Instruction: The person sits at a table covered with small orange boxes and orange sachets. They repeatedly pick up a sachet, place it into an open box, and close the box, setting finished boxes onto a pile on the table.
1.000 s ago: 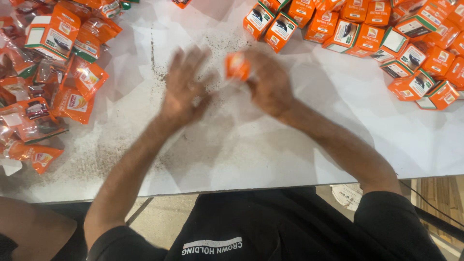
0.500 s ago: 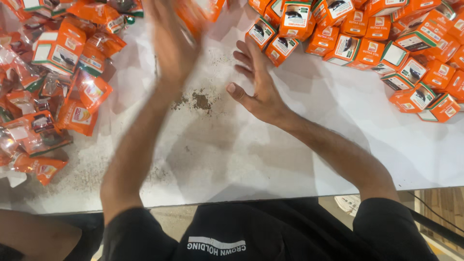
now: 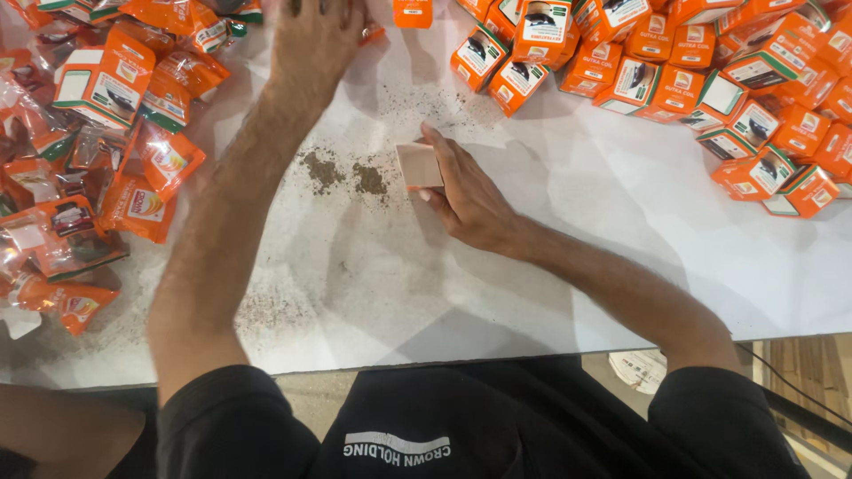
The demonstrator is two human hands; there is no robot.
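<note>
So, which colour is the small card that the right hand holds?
Pale tan card in the right hand; head view.

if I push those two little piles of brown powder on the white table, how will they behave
The brown powder would likely smear and scatter rather than slide as a lump: fine specks already dust the white table around it. It looks light and loose, so it probably cannot be pinched up cleanly. The small card in the right hand looks better suited to scraping it.

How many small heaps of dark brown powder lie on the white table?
2. The left heap lies beside the left forearm; the right heap lies next to the small card held by the right hand. Only thin scattered dust lies elsewhere.
</note>
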